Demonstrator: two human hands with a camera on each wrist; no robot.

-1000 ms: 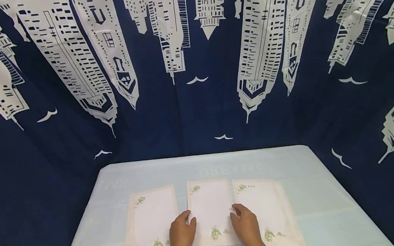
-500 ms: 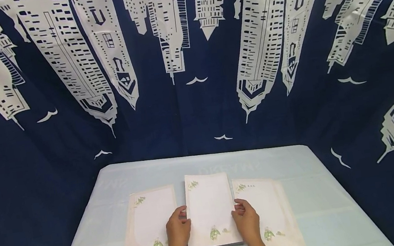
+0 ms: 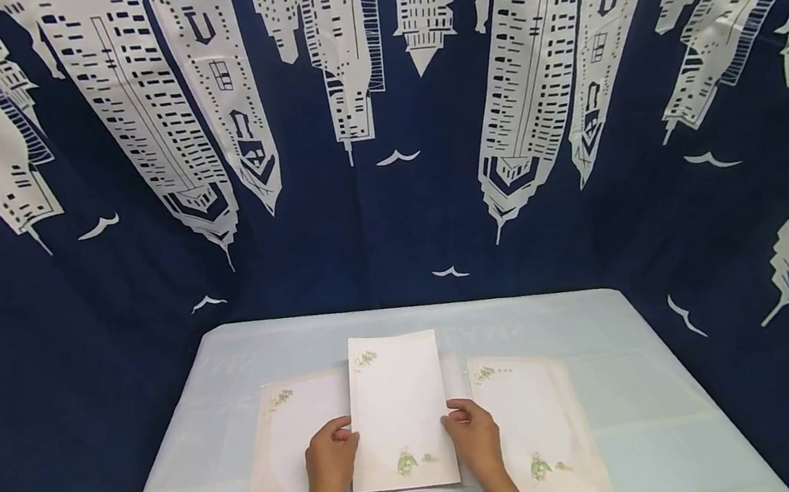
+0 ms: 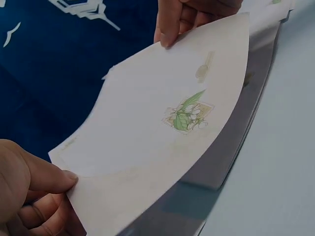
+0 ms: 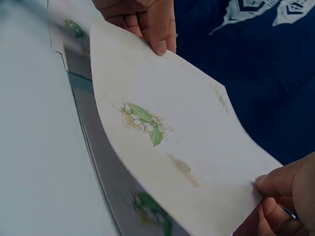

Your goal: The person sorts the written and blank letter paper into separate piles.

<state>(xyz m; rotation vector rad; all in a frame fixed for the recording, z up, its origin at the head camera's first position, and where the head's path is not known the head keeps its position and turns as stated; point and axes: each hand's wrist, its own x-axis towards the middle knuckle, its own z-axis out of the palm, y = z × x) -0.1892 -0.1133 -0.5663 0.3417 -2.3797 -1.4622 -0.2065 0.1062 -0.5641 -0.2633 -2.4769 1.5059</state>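
A sheet of writing paper (image 3: pixel 397 401) with a pale border and green flower prints is held up over the table by both hands. My left hand (image 3: pixel 330 463) pinches its left edge, thumb on top and fingers beneath. On the opposite edge my right hand (image 3: pixel 477 442) has the same kind of pinch. The held sheet (image 4: pixel 147 108) bows along its length in the left wrist view. Below it, a shaded sheet (image 5: pixel 101 147) shows on the table in the right wrist view, mostly covered by the raised one.
Matching floral paper lies on both sides: a left sheet (image 3: pixel 276 481), partly covered by the held one, and a right sheet (image 3: pixel 539 415). The pale table (image 3: pixel 660 410) ends at a dark blue curtain (image 3: pixel 366 258) with white building prints.
Both hands have raised the middle sheet off the table and carried it leftward. It now overlaps the left sheet in the head view, and paper beneath shows at its right side.
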